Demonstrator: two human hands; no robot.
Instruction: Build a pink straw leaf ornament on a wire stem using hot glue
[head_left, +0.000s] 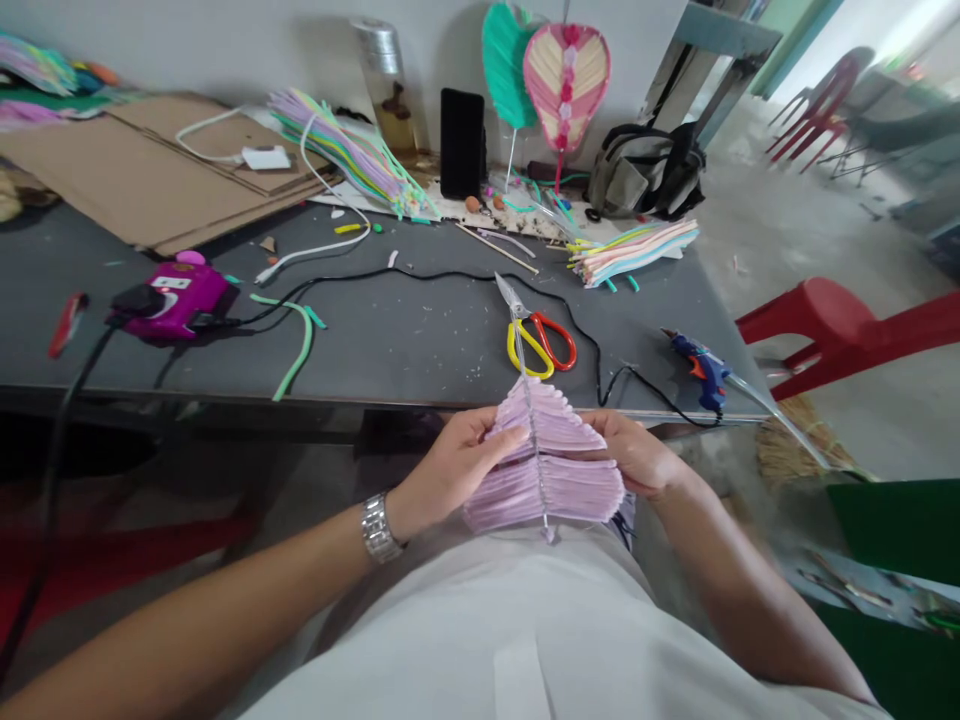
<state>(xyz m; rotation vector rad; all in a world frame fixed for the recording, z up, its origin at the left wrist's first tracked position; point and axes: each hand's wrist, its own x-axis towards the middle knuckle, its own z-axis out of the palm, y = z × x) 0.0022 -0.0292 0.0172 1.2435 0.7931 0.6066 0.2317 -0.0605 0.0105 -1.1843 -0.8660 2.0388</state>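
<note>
Two-handed hold: left hand (446, 468) pinches, thumb on top, and right hand (637, 458), fingertips hidden, grips the edge of the lilac leaf-shaped fuzzy-stem piece (581, 488) between them; uneven pulling could widen its gap.

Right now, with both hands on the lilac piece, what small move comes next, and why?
I'd probably ease the upper strips along the stem toward the lower strips: a gap shows between them, and the left hand and right hand both hold the lilac piece.
</note>
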